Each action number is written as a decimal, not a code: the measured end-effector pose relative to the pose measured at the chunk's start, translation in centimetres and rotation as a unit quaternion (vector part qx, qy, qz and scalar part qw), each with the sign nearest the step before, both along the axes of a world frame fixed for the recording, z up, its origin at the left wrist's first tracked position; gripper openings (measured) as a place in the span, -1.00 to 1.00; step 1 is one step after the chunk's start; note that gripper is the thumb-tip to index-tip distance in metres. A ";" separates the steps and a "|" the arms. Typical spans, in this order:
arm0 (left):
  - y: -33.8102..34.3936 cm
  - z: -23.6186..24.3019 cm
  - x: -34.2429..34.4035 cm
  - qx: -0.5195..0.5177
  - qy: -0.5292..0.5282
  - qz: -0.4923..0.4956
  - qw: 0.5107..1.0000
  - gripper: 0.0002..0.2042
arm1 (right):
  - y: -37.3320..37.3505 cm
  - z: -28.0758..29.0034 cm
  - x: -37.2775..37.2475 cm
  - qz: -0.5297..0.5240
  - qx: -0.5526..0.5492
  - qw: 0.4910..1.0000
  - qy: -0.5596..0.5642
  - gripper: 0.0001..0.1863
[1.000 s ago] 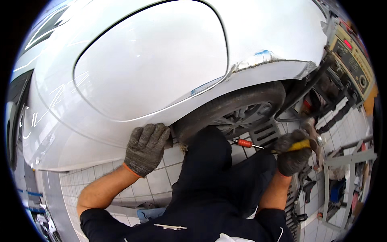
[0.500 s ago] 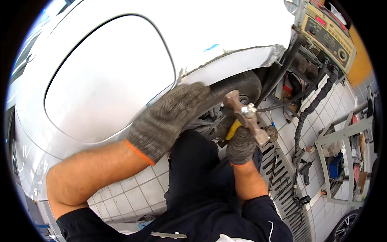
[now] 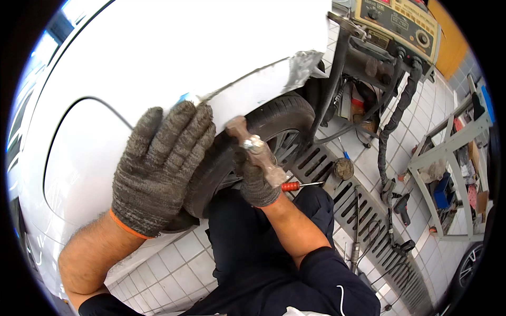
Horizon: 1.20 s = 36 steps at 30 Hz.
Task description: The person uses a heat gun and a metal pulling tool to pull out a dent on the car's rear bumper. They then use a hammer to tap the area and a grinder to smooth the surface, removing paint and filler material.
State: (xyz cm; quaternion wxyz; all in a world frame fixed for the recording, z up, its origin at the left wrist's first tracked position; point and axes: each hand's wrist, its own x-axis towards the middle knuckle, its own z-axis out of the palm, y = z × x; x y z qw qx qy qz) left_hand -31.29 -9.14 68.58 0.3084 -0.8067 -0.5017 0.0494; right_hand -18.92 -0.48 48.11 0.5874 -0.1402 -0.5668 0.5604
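Observation:
My left hand (image 3: 161, 166), in a grey knit glove with an orange cuff, lies flat on the white car panel (image 3: 221, 42), fingers stretched toward a roughened seam (image 3: 247, 75) and a blue patch. My right hand (image 3: 255, 184), gloved alike, grips a hammer (image 3: 263, 163) with a worn, rusty head and a bolt-like fitting on top. The head is raised beside my left fingers, in front of the tire (image 3: 279, 113) below the wheel arch; the handle is mostly hidden. A red-handled screwdriver (image 3: 291, 186) shows just right of my right hand.
An electrical machine (image 3: 395, 23) on a black trolley, with a thick cable (image 3: 395, 118), stands at upper right. A grey rack (image 3: 440, 152) holding boxes and bits is at right. A slotted floor grate (image 3: 369, 231) has tools lying on and beside it, near a drill (image 3: 401, 210).
My left hand has moved up the panel to the arch. My right hand has swung left and up with the hammer, from the right side to beside my left hand. The view has shifted.

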 end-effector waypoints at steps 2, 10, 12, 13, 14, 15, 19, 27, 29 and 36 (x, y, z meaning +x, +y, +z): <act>1.4 0.6 0.6 0.003 0.046 -0.006 0.999 -0.42 | 1.0 -3.0 -1.2 0.032 -0.077 0.996 0.038 -0.65; 4.1 1.1 1.9 -0.023 0.116 0.015 0.993 -0.31 | 2.5 -1.6 0.8 -0.036 -0.076 0.994 0.063 -0.63; 4.5 1.4 2.6 -0.026 0.123 0.027 0.992 -0.31 | 2.6 1.0 2.6 -0.192 0.043 0.973 -0.122 -0.58; 4.8 1.5 2.7 -0.026 0.120 0.013 0.992 -0.31 | 3.1 1.0 2.8 -0.198 0.049 0.971 -0.123 -0.59; 5.1 1.5 2.6 -0.026 0.117 0.000 0.993 -0.31 | 3.3 1.0 3.0 -0.202 0.051 0.970 -0.124 -0.59; 5.2 1.7 2.6 -0.024 0.113 -0.011 0.993 -0.31 | 3.7 0.6 2.5 -0.171 0.041 0.982 -0.065 -0.62; 4.4 2.4 2.0 -0.050 0.096 0.010 0.994 -0.29 | 4.0 5.8 4.9 -0.177 0.055 0.980 -0.077 -0.66; -2.8 1.9 -2.2 -0.018 0.017 0.059 0.998 -0.18 | 4.7 7.2 6.3 -0.344 0.214 0.886 -0.225 -0.60; -4.9 1.7 -3.4 -0.046 0.022 0.072 0.996 -0.17 | 4.1 8.8 7.4 -0.274 0.173 0.913 -0.249 -0.61; -5.9 3.4 -5.7 -0.008 0.017 0.065 0.998 -0.27 | 3.3 14.2 7.8 -0.175 0.312 0.881 -0.309 -0.75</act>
